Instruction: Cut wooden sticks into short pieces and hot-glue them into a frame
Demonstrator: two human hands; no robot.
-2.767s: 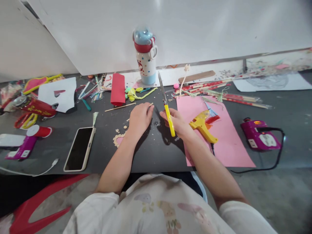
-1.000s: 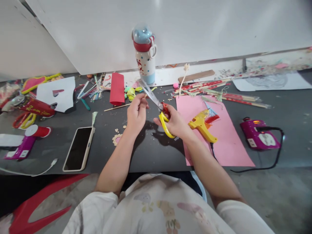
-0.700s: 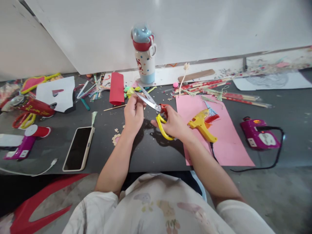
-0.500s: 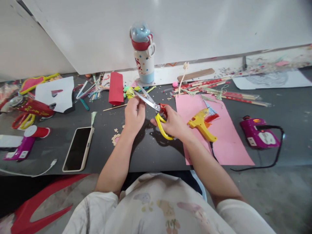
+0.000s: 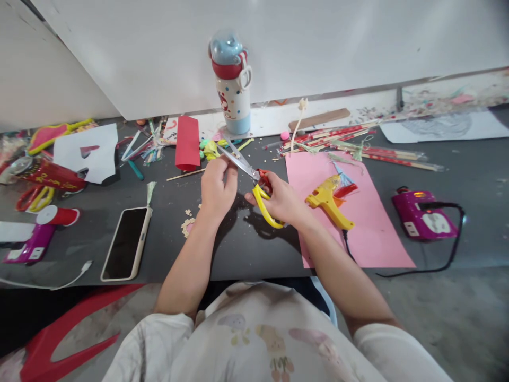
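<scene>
My right hand (image 5: 282,200) grips scissors (image 5: 256,183) with yellow and red handles; their blades are spread and point up-left toward my left hand. My left hand (image 5: 217,184) is raised over the black table (image 5: 246,249), fingers pinched on a small thin piece that sits between the blades; I cannot make out what it is. A small heart outline of pale bits (image 5: 186,225) lies on the table just left of my left wrist.
A yellow glue gun (image 5: 329,203) rests on pink paper (image 5: 358,233) to the right. A purple power strip (image 5: 421,220) lies farther right. A phone (image 5: 127,241) is on the left, folded red paper (image 5: 187,142) and a dotted bottle (image 5: 233,90) are behind, and sticks (image 5: 358,146) lie at the back right.
The scissors went from upright and closed to tilted left with blades spread. My left hand lifted off the table and pinched a small piece at the blades.
</scene>
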